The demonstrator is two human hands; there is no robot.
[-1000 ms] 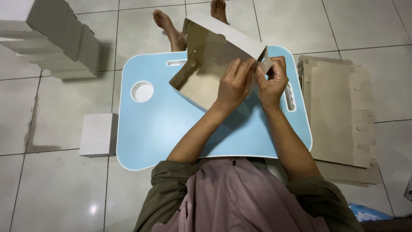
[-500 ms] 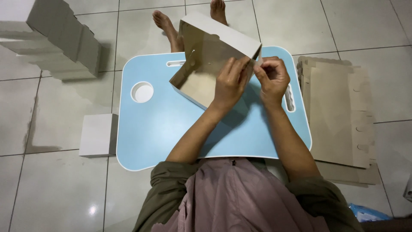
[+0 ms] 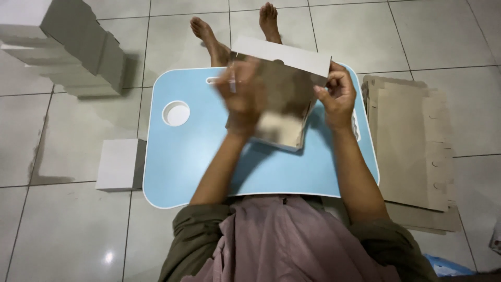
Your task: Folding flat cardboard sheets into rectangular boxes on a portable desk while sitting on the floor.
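Above the light-blue plastic lap table [image 3: 182, 167], a half-folded brown cardboard box [image 3: 284, 99] lies crosswise; right hand [image 3: 336, 96] pinches its right edge, blurred left hand [image 3: 242, 96] spread against its left face.

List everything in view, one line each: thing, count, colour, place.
cardboard box being folded: one, brown inside with a white edge, over the lap table
lap table: one, light blue, on the floor
flat cardboard blanks: a stack, brown, right of the table
finished boxes: a stack, white and grey, top left
small box: one, white, left of the table
left hand: blurred, on the box
right hand: gripping the box's right edge
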